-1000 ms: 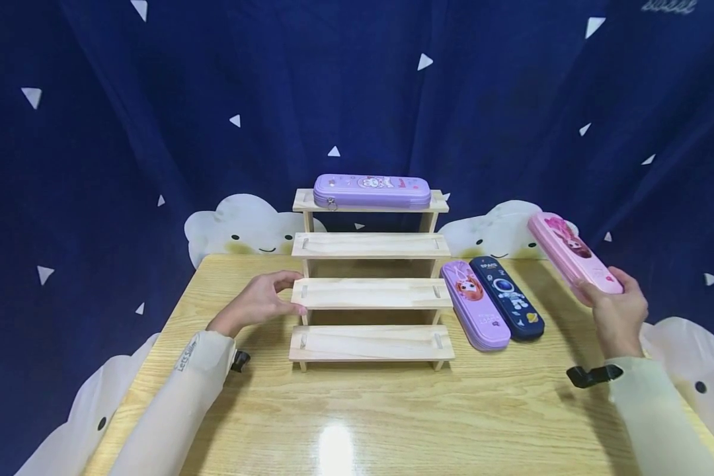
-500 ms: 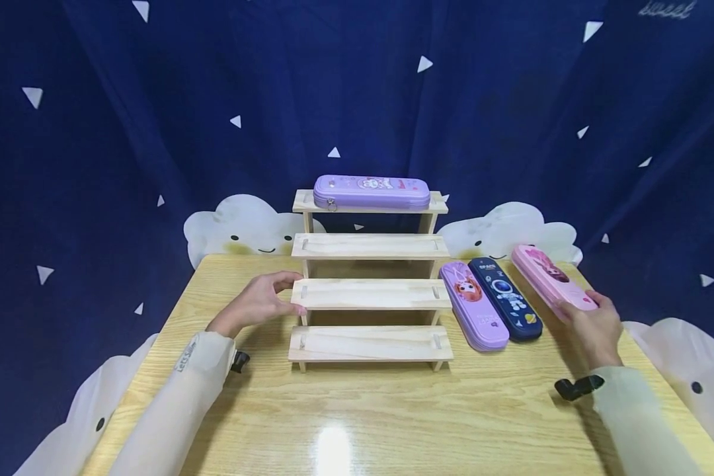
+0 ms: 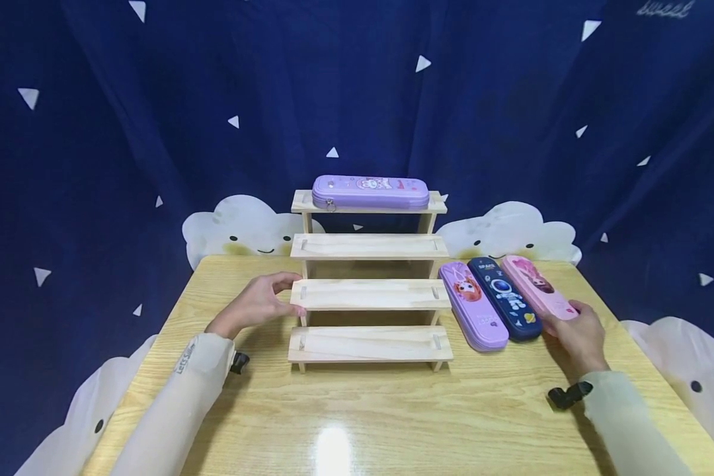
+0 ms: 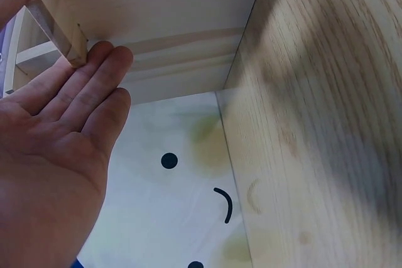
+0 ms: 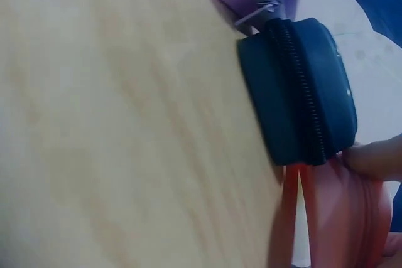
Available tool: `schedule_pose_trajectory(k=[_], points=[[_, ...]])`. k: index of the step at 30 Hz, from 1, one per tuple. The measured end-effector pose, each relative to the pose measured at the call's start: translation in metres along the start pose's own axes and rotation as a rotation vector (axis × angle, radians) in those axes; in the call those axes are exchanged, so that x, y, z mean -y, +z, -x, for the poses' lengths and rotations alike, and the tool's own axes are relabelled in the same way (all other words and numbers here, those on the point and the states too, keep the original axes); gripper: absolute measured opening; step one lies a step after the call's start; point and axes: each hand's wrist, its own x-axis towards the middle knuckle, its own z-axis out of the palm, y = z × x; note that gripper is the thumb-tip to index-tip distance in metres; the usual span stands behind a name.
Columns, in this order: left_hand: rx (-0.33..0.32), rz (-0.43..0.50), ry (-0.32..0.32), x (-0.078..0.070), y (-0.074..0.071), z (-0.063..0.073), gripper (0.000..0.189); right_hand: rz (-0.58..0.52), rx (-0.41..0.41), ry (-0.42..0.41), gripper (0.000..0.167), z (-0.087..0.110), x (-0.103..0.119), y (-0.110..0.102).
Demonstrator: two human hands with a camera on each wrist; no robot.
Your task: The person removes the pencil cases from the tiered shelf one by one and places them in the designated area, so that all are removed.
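Note:
A stepped wooden display rack [image 3: 369, 294] stands mid-table in the head view. My left hand [image 3: 256, 307] holds its left end, thumb at the front of a middle board; in the left wrist view the fingers [image 4: 103, 95] reach behind the wooden upright [image 4: 58, 20]. At right, my right hand [image 3: 584, 336] grips the near end of a pink pencil case [image 3: 535, 283] with a girl's picture. That case lies alongside a navy astronaut pencil case [image 3: 504, 291]; in the right wrist view the navy case [image 5: 298, 92] shows its zipper, with the thumb right at its edge.
A lilac pencil case [image 3: 473, 307] with a red-haired girl lies between the rack and the navy case. Another lilac case [image 3: 371, 192] lies across the rack's top board. Behind the table [image 3: 393, 416] hang a dark blue curtain [image 3: 357, 86] and white cloud shapes [image 3: 244, 225].
My right hand has brought the pink pencil case down and leftward, from above the table to beside the navy case. The left hand stays at the rack.

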Motion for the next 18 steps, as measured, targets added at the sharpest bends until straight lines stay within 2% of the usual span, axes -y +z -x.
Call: schedule_pose_trajectory(k=[11, 18], points=[[-0.003, -0.012, 0.001, -0.002, 0.0, 0.0, 0.078, 0.026, 0.092, -0.053, 0.09, 0.008, 0.0, 0.001], [-0.002, -0.022, -0.003, -0.002, -0.001, 0.001, 0.079, 0.072, 0.078, -0.119, 0.086, 0.012, 0.0, 0.001]])
